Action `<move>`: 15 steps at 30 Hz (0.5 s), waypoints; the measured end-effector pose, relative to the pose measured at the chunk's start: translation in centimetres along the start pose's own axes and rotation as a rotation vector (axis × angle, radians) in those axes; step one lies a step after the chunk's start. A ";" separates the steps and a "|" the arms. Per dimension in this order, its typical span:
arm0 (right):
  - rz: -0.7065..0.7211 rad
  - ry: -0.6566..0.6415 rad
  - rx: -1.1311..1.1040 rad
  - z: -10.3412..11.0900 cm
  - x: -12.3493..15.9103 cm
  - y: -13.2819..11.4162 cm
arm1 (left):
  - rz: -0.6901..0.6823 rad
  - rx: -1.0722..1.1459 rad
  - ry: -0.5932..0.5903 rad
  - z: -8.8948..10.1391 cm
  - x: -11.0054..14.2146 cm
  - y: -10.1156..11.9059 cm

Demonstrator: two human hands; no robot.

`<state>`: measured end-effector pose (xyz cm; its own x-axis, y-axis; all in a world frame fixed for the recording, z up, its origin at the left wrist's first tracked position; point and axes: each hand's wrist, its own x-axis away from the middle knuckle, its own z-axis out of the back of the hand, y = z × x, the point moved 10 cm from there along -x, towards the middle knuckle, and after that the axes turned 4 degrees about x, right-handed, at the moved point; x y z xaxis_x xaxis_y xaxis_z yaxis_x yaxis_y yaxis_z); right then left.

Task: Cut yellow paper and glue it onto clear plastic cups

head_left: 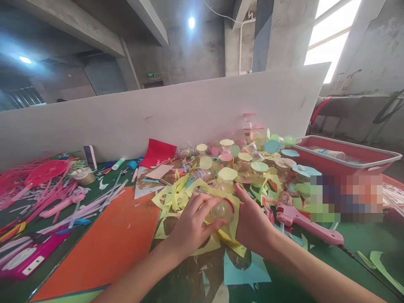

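Between the fingers and thumb of my left hand (192,221) is a clear plastic bottle piece (217,209) with a red edge on its right side. My left hand is closed around it and presses it against a yellow paper sheet (234,225). Behind and to the right of that sheet, my right hand (257,227) grips the paper's edge, with one finger stretched upward and the others partly hidden. Just beyond the hands stands a bottle piece topped with a yellow paper disc (227,173). A blue sheet with a round cut-out (246,271) lies below them.
Several bottle pieces with coloured paper discs (259,166) crowd the back. A pink glue gun (309,225) lies right, before a red basket (347,166). Orange card (110,240), pink sticks and a magenta box (31,256) are left. A white board (126,122) stands behind.
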<state>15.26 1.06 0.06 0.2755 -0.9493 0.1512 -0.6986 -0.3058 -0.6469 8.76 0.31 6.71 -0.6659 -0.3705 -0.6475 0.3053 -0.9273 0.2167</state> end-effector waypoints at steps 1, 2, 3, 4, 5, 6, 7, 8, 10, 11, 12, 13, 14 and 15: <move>-0.005 0.004 -0.009 0.0 0.0 0.0 | 0.000 0.000 -0.002 0.0 0.0 0.0; -0.012 0.008 -0.019 -0.1 0.1 0.1 | 0.002 0.000 -0.002 0.1 -0.1 0.1; -0.021 0.014 -0.030 -0.1 0.2 0.1 | 0.004 0.001 -0.003 0.1 -0.1 0.1; -0.030 0.021 -0.041 -0.1 0.2 0.2 | 0.008 0.001 -0.007 0.0 -0.1 0.0; -0.036 0.027 -0.050 -0.2 0.3 0.2 | 0.011 -0.002 -0.010 0.0 -0.1 0.0; -0.041 0.032 -0.056 -0.2 0.3 0.2 | 0.012 -0.006 -0.012 0.0 0.0 0.0; -0.043 0.036 -0.060 -0.2 0.4 0.2 | 0.011 -0.011 -0.015 0.0 0.0 -0.1; -0.044 0.038 -0.062 -0.3 0.4 0.2 | 0.006 -0.017 -0.018 -0.1 0.0 -0.1; -0.049 0.035 -0.058 -0.2 0.5 0.2 | -0.007 -0.033 -0.020 0.0 -0.1 -0.1; -0.052 0.028 -0.052 -0.2 0.5 0.3 | -0.018 -0.042 -0.020 0.1 -0.1 0.0; -0.051 0.018 -0.041 -0.2 0.5 0.3 | -0.031 -0.052 -0.023 0.2 -0.2 0.0; -0.047 0.005 -0.024 -0.2 0.5 0.3 | -0.048 -0.061 -0.026 0.2 -0.3 0.1; -0.042 -0.010 -0.002 -0.3 0.5 0.3 | -0.068 -0.072 -0.033 0.3 -0.4 0.2; -0.037 -0.027 0.025 -0.3 0.4 0.3 | -0.089 -0.083 -0.042 0.4 -0.4 0.3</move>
<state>14.97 0.54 0.16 0.3188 -0.9349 0.1559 -0.6705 -0.3388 -0.6600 8.91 0.16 7.32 -0.7204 -0.2908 -0.6297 0.2980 -0.9496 0.0977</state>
